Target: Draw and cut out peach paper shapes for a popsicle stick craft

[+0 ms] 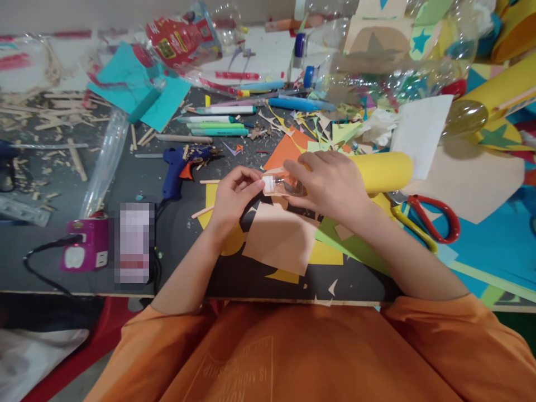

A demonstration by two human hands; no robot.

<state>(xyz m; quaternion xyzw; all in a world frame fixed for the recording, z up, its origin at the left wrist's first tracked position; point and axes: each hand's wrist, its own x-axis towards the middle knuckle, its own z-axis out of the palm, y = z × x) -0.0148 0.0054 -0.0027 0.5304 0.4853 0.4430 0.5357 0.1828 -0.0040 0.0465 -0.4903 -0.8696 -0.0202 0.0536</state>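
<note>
Between my two hands lies a small clear plastic bottle point(278, 182) with a white end, held sideways above the paper scraps. My left hand point(235, 196) pinches the white end between thumb and fingers. Around the clear body at the other end, my right hand point(330, 181) has its fingers closed, hiding part of it. Below them is a cut piece of beige paper point(280, 237). Orange paper point(288, 146) lies just beyond the bottle, and a rolled yellow tube point(389, 172) is close behind my right hand.
A blue glue gun point(172, 172) lies left of my hands, near a purple power adapter point(86, 245) and a blurred-out phone point(134, 243). Scissors point(439, 219) rest to the right. Behind are markers point(220, 128), large clear bottles point(355, 78) and wooden sticks point(54, 114).
</note>
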